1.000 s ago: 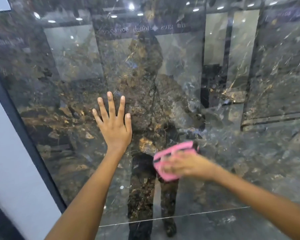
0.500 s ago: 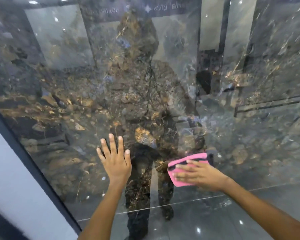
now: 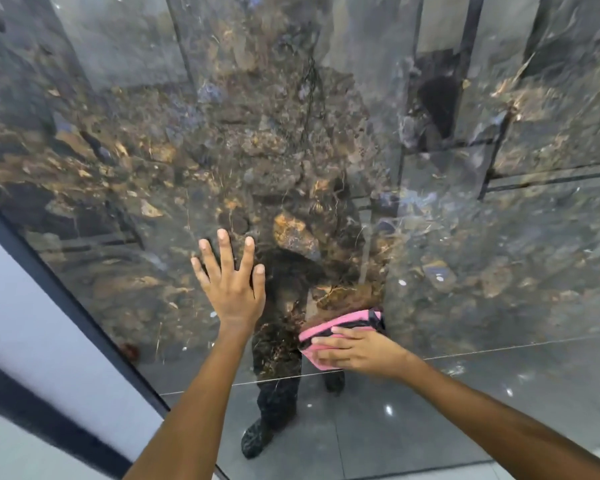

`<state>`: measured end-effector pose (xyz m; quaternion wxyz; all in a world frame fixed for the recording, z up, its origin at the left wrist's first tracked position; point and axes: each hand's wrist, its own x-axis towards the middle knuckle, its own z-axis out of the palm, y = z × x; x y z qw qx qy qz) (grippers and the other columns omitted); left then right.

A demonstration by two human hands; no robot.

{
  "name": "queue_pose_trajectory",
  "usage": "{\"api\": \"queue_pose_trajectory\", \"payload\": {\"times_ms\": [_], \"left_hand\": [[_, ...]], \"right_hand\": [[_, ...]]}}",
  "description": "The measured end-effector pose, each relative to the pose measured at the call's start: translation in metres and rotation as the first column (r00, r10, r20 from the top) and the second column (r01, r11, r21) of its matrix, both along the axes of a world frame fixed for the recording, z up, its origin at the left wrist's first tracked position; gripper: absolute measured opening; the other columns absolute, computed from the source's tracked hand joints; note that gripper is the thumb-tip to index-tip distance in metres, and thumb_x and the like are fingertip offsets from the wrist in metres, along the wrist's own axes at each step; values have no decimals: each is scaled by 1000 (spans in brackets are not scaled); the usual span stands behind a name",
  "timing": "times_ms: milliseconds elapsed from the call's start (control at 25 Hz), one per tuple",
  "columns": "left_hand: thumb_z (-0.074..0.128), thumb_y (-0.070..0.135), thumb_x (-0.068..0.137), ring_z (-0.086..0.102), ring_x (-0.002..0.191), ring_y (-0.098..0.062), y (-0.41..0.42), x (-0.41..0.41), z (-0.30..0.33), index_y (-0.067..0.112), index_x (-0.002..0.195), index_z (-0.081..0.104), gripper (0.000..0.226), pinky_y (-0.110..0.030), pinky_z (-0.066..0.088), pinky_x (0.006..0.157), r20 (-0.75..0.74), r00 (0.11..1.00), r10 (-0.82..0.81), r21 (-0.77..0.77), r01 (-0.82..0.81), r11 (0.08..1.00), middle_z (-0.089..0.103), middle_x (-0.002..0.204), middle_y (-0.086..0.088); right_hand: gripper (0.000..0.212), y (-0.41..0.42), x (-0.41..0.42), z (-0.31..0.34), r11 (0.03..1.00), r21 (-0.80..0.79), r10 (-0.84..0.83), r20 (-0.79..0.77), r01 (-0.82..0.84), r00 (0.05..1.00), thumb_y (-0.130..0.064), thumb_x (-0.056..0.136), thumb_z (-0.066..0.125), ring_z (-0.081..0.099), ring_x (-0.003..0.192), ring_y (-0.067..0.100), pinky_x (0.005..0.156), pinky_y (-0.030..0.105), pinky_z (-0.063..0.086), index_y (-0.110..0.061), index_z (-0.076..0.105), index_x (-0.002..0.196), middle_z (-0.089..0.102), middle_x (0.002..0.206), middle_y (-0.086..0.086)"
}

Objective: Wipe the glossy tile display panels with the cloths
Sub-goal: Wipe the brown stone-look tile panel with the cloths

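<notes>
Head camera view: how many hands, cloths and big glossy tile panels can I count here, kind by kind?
Hands: 2, the left hand flat on the panel and the right hand pressing the cloth.
Cloths: 1, the pink cloth.
Glossy tile panels: 1, the dark marbled panel; other panels show only as reflections.
Total: 4

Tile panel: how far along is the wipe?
Done: cannot tell; the glossy dark marble-look tile panel shows reflections, no clear wiped zone. In hand: right hand presses a pink cloth flat near the panel's bottom seam, left hand braced open on the tile. Left: unclear for this panel's other areas; other panels unseen.
</notes>
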<state>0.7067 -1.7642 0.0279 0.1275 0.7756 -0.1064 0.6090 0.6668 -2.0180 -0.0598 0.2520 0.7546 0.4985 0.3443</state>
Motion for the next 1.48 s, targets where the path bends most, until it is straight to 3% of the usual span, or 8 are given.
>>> {"api": "queue_pose_trajectory", "payload": {"times_ms": [120,280,520,800,960,1240,1360,1480], "left_hand": [[21,50,104,-6,151,-25,1,2,-2,37,156,8,55,-49,1,121,18,1000,8,6,-8,1000,-5,165,3],[22,51,103,-6,151,-25,0,1,-2,37,156,5,57,-50,2,120,36,999,35,30,-36,999,-6,164,3],[22,51,104,-6,151,-25,1,4,-4,38,155,6,56,-50,3,120,54,997,56,32,-58,998,-6,165,2],[19,51,104,-6,151,-25,1,3,-2,38,155,5,55,-50,2,120,37,997,71,47,-72,996,-7,164,3],[20,52,103,-7,151,-26,3,3,-4,38,155,4,56,-51,2,120,24,998,62,54,-64,997,-8,164,3],[25,63,97,-12,150,-27,6,3,-2,41,155,0,66,-51,-2,119,37,996,80,114,-84,990,-14,164,1],[25,64,97,-12,150,-28,6,3,0,41,155,2,67,-51,-1,119,36,995,94,118,-98,988,-13,164,0],[25,65,97,-12,150,-28,6,2,-3,40,155,1,68,-52,-2,119,26,995,92,118,-94,989,-14,164,0]], "right_hand": [[76,-10,8,76,945,309,87,76,-106,993,4,72,60,19,146,18,119,34,8,-20,42,142,36,150,-6],[61,-31,21,149,557,831,-176,124,-6,977,-10,84,53,8,150,20,117,46,14,-16,39,143,29,156,-3],[111,-61,-16,-16,984,45,-175,-12,175,985,-16,55,73,5,150,20,122,44,-4,-21,22,154,6,164,-4],[77,17,19,78,701,713,-148,112,24,983,-9,78,61,13,149,24,120,45,10,-17,32,149,21,160,-2],[95,-9,-6,-49,987,-79,-138,24,140,990,-15,65,78,5,150,24,122,43,-5,-16,30,147,14,162,3],[64,38,17,60,628,778,-160,92,30,983,-2,87,55,13,149,24,121,44,9,-15,36,147,22,161,-2],[65,40,16,-13,978,205,-90,210,46,974,2,86,50,7,149,27,122,42,4,-17,36,147,33,154,-1],[74,16,-10,-74,940,-325,-96,48,106,994,-26,66,83,20,146,24,121,47,-6,-26,57,135,45,148,-12]]}}
